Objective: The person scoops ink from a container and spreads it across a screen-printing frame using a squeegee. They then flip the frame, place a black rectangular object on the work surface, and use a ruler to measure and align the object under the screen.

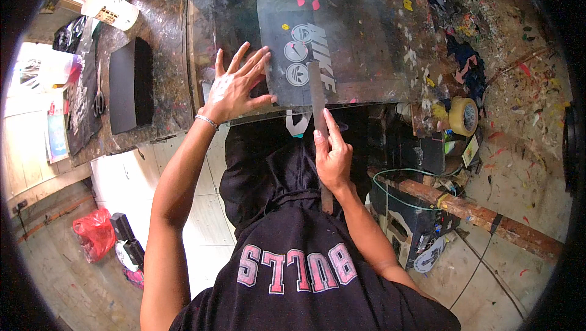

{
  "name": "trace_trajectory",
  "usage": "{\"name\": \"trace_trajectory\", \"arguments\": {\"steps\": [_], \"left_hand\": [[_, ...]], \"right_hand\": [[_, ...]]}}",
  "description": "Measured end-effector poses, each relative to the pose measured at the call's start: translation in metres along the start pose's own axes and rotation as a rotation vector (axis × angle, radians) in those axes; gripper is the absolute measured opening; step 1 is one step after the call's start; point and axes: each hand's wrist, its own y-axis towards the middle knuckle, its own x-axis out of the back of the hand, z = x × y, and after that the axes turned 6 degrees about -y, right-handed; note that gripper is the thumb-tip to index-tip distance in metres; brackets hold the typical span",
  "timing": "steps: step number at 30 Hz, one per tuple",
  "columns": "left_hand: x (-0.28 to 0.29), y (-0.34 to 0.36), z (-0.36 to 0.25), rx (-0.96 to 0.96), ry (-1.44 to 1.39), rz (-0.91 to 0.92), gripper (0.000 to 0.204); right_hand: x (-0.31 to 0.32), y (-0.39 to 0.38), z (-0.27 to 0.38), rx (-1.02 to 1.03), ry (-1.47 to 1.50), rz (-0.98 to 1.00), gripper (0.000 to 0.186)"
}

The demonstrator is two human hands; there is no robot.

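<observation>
The left hand's (238, 90) fingers spread by the left edge of the sheet (372, 44) on the table (168, 50), the right hand's (334, 160) gripping the strip (317, 87) across its near edge; light pressure could let the sheet skid.

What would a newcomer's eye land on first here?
Probably the see-through sheet at top centre, with pale round emblems near its left side. Next, the long grey bar in the person's right grip, its far end overlapping the sheet. The bright red plastic bag on the floor at lower left also stands out.
</observation>
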Motion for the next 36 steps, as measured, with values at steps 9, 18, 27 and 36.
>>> {"name": "trace_trajectory", "arguments": {"steps": [9,18,27,36], "left_hand": [[0.002,0.001,-0.002,0.0,0.004,0.003,0.097],[0.0,0.0,0.0,-0.003,0.016,-0.01,0.098],[0.0,0.0,0.0,-0.007,-0.001,-0.016,0.099],[-0.001,0.0,0.001,-0.019,0.002,-0.024,0.098]], "right_hand": [[-0.018,0.008,0.006,0.125,0.019,-0.008,0.048],[-0.022,0.007,0.01,-0.003,-0.023,0.066,0.047],[-0.026,0.007,0.007,0.02,-0.028,0.053,0.049],[-0.022,0.006,0.013,-0.042,-0.034,0.084,0.047]]}}
